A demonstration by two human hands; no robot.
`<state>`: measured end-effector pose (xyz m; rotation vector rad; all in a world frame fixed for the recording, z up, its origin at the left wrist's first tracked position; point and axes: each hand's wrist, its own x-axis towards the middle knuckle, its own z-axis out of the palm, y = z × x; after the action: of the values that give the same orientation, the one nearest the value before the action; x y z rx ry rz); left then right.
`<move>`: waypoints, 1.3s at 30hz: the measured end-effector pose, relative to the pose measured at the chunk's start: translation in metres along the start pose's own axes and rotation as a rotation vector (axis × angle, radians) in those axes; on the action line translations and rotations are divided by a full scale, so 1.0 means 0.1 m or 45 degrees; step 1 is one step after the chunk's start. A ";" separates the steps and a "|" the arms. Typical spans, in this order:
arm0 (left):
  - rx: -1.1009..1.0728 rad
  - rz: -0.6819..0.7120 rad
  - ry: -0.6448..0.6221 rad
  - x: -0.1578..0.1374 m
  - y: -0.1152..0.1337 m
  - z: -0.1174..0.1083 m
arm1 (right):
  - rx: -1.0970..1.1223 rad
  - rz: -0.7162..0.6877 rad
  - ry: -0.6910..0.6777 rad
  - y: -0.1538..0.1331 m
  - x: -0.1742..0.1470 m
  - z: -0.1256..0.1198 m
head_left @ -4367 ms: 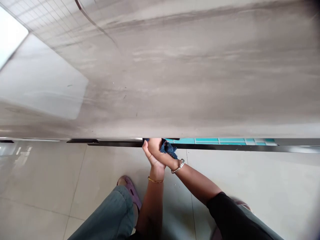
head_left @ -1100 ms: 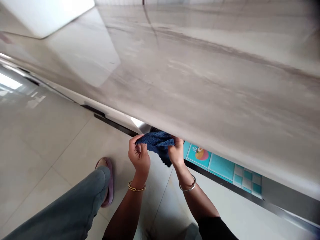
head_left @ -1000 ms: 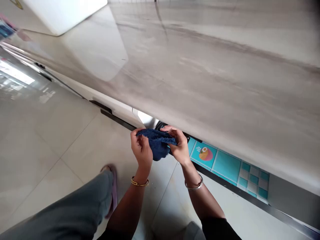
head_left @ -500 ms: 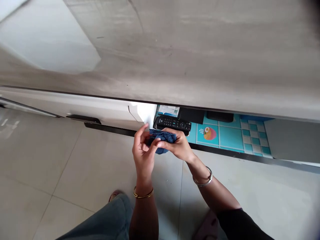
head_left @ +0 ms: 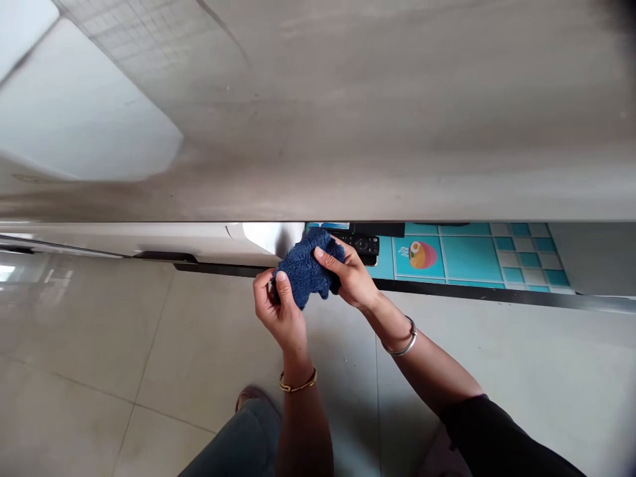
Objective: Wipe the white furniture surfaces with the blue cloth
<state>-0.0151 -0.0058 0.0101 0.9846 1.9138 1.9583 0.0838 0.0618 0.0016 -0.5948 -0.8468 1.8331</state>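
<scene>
Blue cloth [head_left: 304,270] now spread wider, both hands [head_left: 284,319] [head_left: 355,279] gripping it, countertop edge [head_left: 397,213] near, wide floor [head_left: 209,344] below

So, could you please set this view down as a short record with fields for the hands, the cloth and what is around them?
Left hand: grips the lower left part of the dark blue cloth; gold bracelet on the wrist
Right hand: thumb on top of the cloth's right part; silver bracelet on the wrist
Cloth state: bunched, held between both hands
Behind the hands: black remote, partly hidden; turquoise patterned surface with a bowl picture
Above in view: greyish countertop
Below: tiled floor
</scene>
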 end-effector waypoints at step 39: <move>-0.378 -0.166 0.051 0.42 -0.10 0.13 | -0.311 -0.404 0.365 0.52 0.13 0.47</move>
<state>-0.0418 0.0308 0.0119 0.7259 1.5982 2.1181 0.0152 0.0465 -0.0087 -0.8056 -0.9167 1.3313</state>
